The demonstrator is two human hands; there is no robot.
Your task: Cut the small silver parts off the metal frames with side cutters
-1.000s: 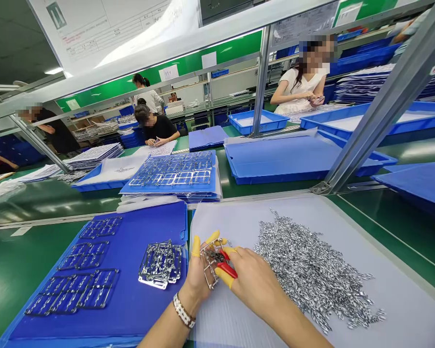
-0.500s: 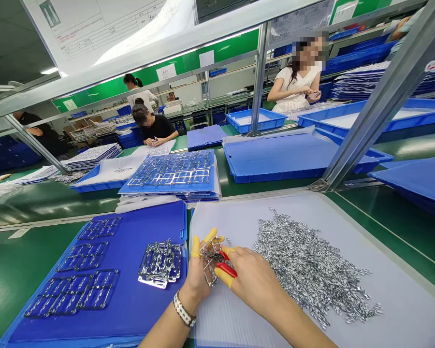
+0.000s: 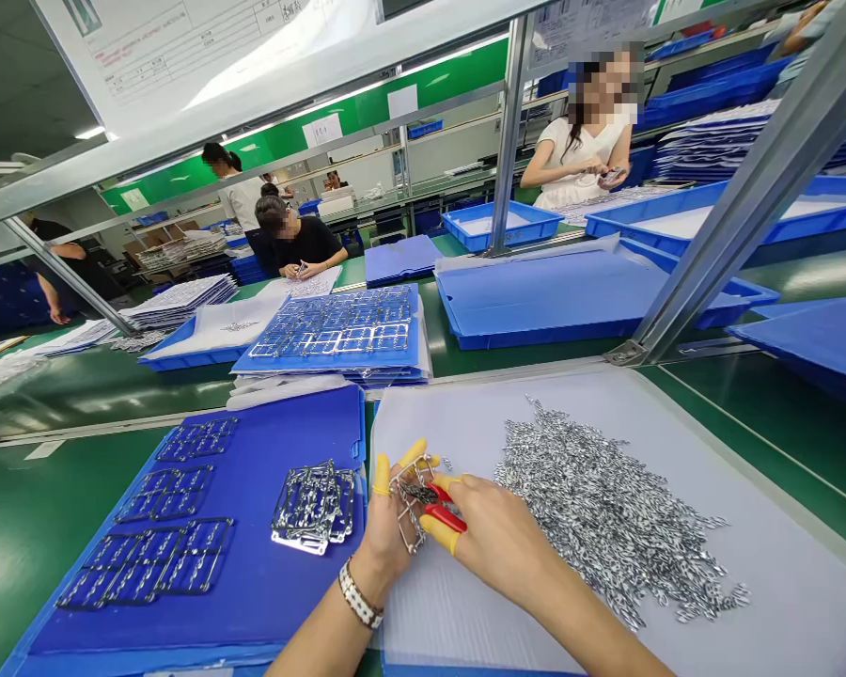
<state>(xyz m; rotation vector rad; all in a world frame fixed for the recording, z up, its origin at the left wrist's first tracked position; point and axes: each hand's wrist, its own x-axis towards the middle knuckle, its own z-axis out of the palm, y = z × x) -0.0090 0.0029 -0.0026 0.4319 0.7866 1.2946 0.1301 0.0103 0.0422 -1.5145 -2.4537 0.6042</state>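
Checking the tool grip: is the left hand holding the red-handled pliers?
No, the left hand holds a metal frame, and the right hand grips the red-handled pliers.

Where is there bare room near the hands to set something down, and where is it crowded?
Bare white board lies above the hands, left of the metal-piece pile, and again beyond the pile at lower right. Green bench borders the blue folder's left edge. Crowded: between the left hand and right hand, around the metal frame and red-handled pliers.
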